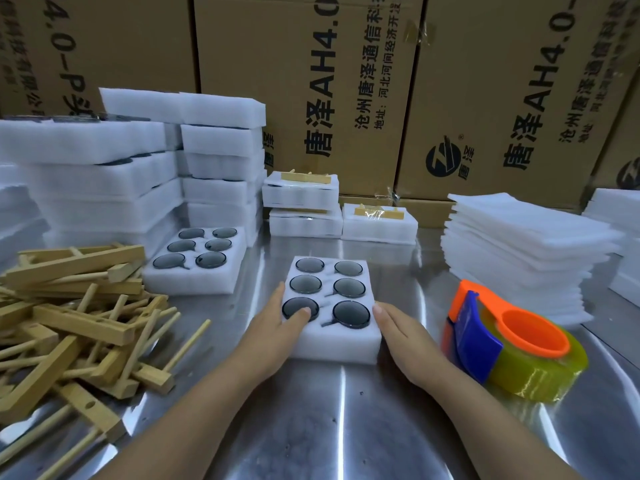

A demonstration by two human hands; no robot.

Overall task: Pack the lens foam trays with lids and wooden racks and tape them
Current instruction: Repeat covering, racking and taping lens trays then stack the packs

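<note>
While my left hand [277, 327] lies flat against the left side of the tray [341, 337], its thumb rests on the near-left lens [292, 306] and hides part of it. My right hand [398, 330] presses straight fingers to the right side; neither hand grips. The tray sits mid-table, six lenses uncovered. Racks [79, 323] at left run off the frame's edge. Tape [540, 368] lies right of me, with lids [519, 254] stacked beyond. The table [346, 427] is shiny steel, and cartons [311, 81] wall the back.
</note>
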